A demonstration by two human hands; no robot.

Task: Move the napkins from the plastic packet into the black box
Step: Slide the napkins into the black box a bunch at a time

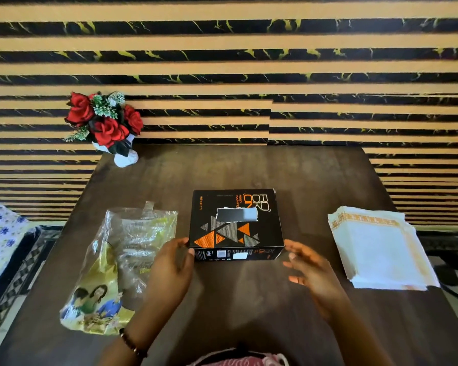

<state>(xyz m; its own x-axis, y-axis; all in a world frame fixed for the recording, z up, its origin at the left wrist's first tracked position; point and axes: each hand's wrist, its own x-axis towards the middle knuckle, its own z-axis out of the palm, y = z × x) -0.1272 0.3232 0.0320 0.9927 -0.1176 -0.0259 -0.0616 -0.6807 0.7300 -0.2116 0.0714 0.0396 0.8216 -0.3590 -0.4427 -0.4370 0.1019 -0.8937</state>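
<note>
The black box (235, 224), printed with orange and grey triangles, stands in the middle of the table with a rough slot cut in its top. My left hand (173, 268) touches its near left corner with relaxed fingers. A short gap separates my right hand (311, 268), fingers spread and holding nothing, from the box's near right corner. The clear plastic packet (116, 265) lies flat and crumpled to the left of the box. A stack of white napkins (378, 247) with yellow borders lies on the table to the right.
A white vase of red roses (107, 125) stands at the table's far left corner. The dark wooden table (249, 170) ends at a striped wall behind. A floral cloth (0, 233) lies off the left side.
</note>
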